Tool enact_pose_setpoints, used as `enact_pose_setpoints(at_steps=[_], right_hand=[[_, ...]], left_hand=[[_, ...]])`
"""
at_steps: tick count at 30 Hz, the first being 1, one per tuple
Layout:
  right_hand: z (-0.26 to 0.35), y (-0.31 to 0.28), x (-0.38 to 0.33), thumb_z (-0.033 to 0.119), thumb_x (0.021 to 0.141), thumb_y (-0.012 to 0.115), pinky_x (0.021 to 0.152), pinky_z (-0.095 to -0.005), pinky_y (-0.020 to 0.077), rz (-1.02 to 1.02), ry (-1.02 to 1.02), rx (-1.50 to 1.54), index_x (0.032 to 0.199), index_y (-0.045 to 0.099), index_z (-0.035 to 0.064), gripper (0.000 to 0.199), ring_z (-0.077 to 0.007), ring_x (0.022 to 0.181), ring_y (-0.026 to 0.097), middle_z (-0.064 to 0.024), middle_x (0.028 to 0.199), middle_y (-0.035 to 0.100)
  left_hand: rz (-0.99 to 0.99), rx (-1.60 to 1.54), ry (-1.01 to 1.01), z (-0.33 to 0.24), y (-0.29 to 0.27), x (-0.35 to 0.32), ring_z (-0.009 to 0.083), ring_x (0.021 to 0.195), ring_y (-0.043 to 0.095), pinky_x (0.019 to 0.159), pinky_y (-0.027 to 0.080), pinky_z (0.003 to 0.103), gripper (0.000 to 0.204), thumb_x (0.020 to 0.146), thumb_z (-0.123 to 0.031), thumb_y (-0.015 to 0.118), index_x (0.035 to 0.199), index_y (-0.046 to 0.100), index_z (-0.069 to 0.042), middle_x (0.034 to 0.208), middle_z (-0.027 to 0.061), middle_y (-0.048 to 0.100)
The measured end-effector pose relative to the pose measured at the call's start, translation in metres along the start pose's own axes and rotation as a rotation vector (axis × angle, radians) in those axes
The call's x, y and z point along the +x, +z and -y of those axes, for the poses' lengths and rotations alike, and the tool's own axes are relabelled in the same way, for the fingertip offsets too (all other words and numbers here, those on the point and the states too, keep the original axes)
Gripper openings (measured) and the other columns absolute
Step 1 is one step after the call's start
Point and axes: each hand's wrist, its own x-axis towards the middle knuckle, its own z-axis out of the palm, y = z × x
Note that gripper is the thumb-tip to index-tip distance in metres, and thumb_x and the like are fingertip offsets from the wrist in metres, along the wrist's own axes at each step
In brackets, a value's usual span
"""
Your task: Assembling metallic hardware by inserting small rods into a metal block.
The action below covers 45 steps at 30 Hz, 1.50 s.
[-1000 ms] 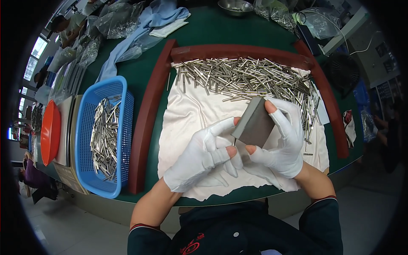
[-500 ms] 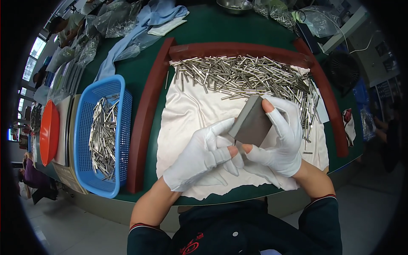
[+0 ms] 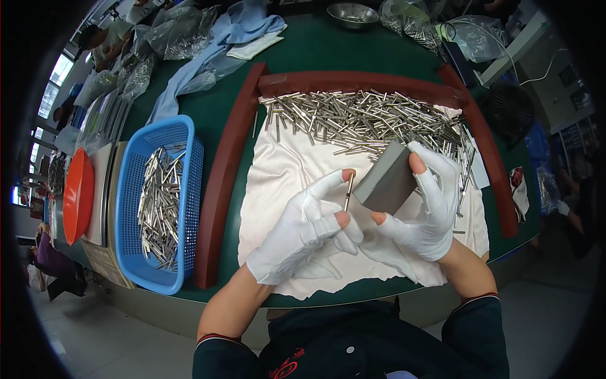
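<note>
Spanning our view, the green worktop (image 3: 315, 50) carries a red frame (image 3: 218, 202), open toward us, probably fencing in whatever rolls. Inside, a pale cloth (image 3: 271, 183) likely cushions the metal. To the left, a blue basket (image 3: 196, 202) holds loose pins within easy reach; its lowest ones are buried. Another pile (image 3: 366, 120) lies along the far rail, leaving working room. Our right hand (image 3: 432, 211) has its fingers clamped on a grey block (image 3: 392, 180), tilted, its underside hidden. Our left hand (image 3: 303, 234) has its fingers clamped on one pin (image 3: 349, 192) near its ends, presumably leaving its middle exposed, just beside the block; whether they touch is hard to tell.
</note>
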Motion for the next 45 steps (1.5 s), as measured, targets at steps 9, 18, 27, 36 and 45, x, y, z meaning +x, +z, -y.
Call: enact_pose_setpoints(at_steps=[9, 18, 27, 36, 45], right_hand=[[0.009, 0.000, 0.006, 0.036, 0.067, 0.080, 0.081, -0.0396, 0.0428, 0.005, -0.089, -0.036, 0.136, 0.043, 0.0036, 0.084, -0.0297, 0.100, 0.052, -0.0178, 0.122, 0.052], [0.009, 0.000, 0.006, 0.035, 0.067, 0.082, 0.072, -0.0386, 0.0447, -0.035, -0.167, -0.070, 0.142, 0.035, 0.0070, 0.092, -0.0272, 0.091, 0.054, -0.0180, 0.124, 0.049], [0.008, 0.003, 0.007, 0.038, 0.065, 0.083, 0.072, -0.0366, 0.0455, -0.083, -0.183, -0.078, 0.142, 0.035, 0.0072, 0.096, -0.0274, 0.094, 0.054, -0.0179, 0.124, 0.049], [0.004, 0.003, 0.002, 0.041, 0.066, 0.082, 0.079, -0.0390, 0.0417, -0.052, -0.127, 0.017, 0.142, 0.036, 0.0072, 0.095, -0.0277, 0.097, 0.052, -0.0180, 0.124, 0.050], [0.001, 0.005, 0.000, 0.036, 0.064, 0.083, 0.079, -0.0396, 0.0425, -0.048, -0.164, 0.022, 0.141, 0.037, 0.0063, 0.094, -0.0283, 0.100, 0.051, -0.0181, 0.126, 0.048]], left_hand=[[0.066, -0.023, -0.006, 0.001, 0.003, 0.000, 0.0196, 0.080, 0.066, 0.077, 0.052, 0.029, 0.076, 0.088, -0.012, 0.065, 0.145, 0.018, 0.008, 0.095, 0.0205, 0.068], [0.035, 0.037, -0.009, 0.000, 0.007, 0.002, 0.0212, 0.081, 0.067, 0.075, 0.054, 0.030, 0.073, 0.086, -0.005, 0.065, 0.143, 0.021, 0.008, 0.098, 0.0201, 0.068], [0.075, 0.008, -0.023, -0.003, 0.006, 0.001, 0.0194, 0.079, 0.066, 0.077, 0.053, 0.029, 0.073, 0.087, -0.007, 0.066, 0.143, 0.022, 0.008, 0.096, 0.0190, 0.068], [0.054, 0.015, -0.007, -0.003, 0.007, 0.000, 0.0174, 0.081, 0.066, 0.079, 0.052, 0.028, 0.071, 0.088, -0.008, 0.065, 0.141, 0.023, 0.012, 0.088, 0.0144, 0.069], [0.036, -0.026, 0.013, -0.001, 0.004, 0.002, 0.0161, 0.086, 0.065, 0.081, 0.051, 0.026, 0.074, 0.087, -0.006, 0.065, 0.143, 0.020, 0.011, 0.091, 0.0148, 0.070]])
